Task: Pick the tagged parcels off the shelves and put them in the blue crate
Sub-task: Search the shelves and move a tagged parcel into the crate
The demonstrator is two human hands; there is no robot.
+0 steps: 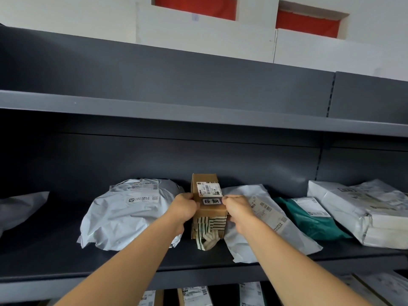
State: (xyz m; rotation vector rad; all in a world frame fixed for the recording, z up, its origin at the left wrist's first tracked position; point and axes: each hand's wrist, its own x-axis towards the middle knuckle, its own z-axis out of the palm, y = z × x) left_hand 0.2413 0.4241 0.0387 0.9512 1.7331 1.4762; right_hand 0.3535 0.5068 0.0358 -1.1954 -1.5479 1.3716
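A small brown cardboard parcel (208,214) stands on the dark middle shelf (55,257), between soft mailers. It carries a white shipping label and a white tag with black characters on its front. My left hand (184,208) grips its left side and my right hand (237,209) grips its right side. Striped tape hangs loose at its lower front. The blue crate is not in view.
A bulging white mailer (128,215) lies left of the parcel. A flat white mailer (260,224), a green mailer (309,217) and a white wrapped stack (362,208) lie to the right. A grey bag (19,208) sits far left. More parcels (194,295) stand on the shelf below.
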